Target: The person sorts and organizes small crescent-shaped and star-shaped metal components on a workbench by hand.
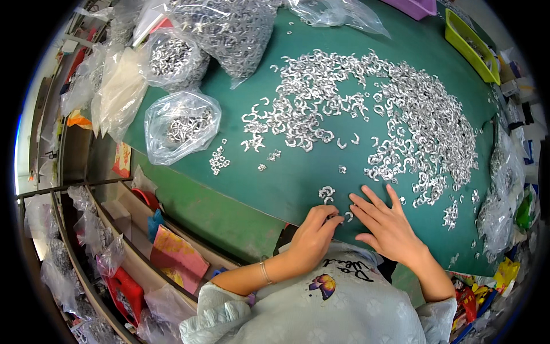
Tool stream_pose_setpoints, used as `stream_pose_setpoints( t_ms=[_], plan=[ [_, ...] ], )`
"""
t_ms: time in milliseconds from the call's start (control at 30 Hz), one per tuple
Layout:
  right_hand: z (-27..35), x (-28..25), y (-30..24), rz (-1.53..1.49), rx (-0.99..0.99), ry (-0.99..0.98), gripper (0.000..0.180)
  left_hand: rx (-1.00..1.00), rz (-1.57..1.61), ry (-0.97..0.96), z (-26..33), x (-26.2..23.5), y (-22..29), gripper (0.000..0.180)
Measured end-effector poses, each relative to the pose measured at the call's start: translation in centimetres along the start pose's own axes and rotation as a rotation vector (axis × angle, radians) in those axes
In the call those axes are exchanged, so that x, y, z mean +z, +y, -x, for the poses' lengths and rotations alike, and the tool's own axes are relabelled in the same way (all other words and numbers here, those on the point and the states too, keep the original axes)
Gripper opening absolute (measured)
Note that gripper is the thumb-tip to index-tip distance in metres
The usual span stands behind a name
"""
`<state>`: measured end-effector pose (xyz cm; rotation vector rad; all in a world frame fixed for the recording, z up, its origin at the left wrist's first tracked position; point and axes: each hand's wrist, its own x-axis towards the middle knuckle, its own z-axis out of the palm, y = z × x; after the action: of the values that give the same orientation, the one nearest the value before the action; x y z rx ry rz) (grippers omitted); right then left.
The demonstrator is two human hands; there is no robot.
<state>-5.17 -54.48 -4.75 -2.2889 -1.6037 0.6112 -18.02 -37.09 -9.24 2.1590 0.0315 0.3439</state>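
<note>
At the near edge of the green table (258, 195), my left hand (313, 236) has its fingers curled and pressed together. What sits in them is mostly hidden; a dark bit shows at the fingertips. My right hand (388, 225) lies open over the tabletop, fingers spread and palm down. Between the two hands rests a small C-shaped metal piece (348, 217). Just beyond my left fingertips is a little cluster of silvery curved pieces (326, 194). Farther off spreads a large pile of the same curved metal pieces (424, 120), with another heap (303, 109) joined to it on the left.
An open clear bag of metal pieces (186, 127) stands at the left, near a small group of ring-like parts (219, 160). Fuller bags (229, 34) are behind it. A yellow-green bin (470, 46) and a purple bin (413, 6) stand at the far right. Shelving (132, 229) runs along the left.
</note>
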Motion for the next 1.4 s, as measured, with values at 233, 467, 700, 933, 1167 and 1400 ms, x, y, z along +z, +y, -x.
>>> stream_pose_setpoints(
  t_ms=[233, 467, 700, 933, 1167, 1400],
  plan=[
    [3.2, -1.2, 2.0, -0.3, 0.13, 0.359, 0.031, -0.057, -0.228, 0.075, -2.1, -0.6, 0.3, 0.041],
    [3.0, -0.3, 1.8, -0.132, 0.149, 0.392, 0.031, -0.146, -0.302, -0.009, -2.6, -2.9, -1.4, 0.033],
    [-2.3, 0.1, -0.4, -0.192, -0.034, 0.326, 0.04, -0.106, -0.178, 0.11, -2.7, -2.8, -2.2, 0.026],
    [-4.3, 0.9, -0.6, -0.123, -0.018, 0.323, 0.043, -0.111, -0.085, 0.161, -1.8, -3.1, -1.5, 0.027],
    [-4.3, 0.8, -0.5, 0.038, -0.03, 0.218, 0.04, -0.047, -0.021, 0.085, -0.4, -0.6, -0.3, 0.034],
    [-2.3, 1.1, -0.1, 0.049, 0.054, 0.224, 0.036, -0.086, -0.254, 0.019, -0.4, -1.1, -0.4, 0.037]
  ],
)
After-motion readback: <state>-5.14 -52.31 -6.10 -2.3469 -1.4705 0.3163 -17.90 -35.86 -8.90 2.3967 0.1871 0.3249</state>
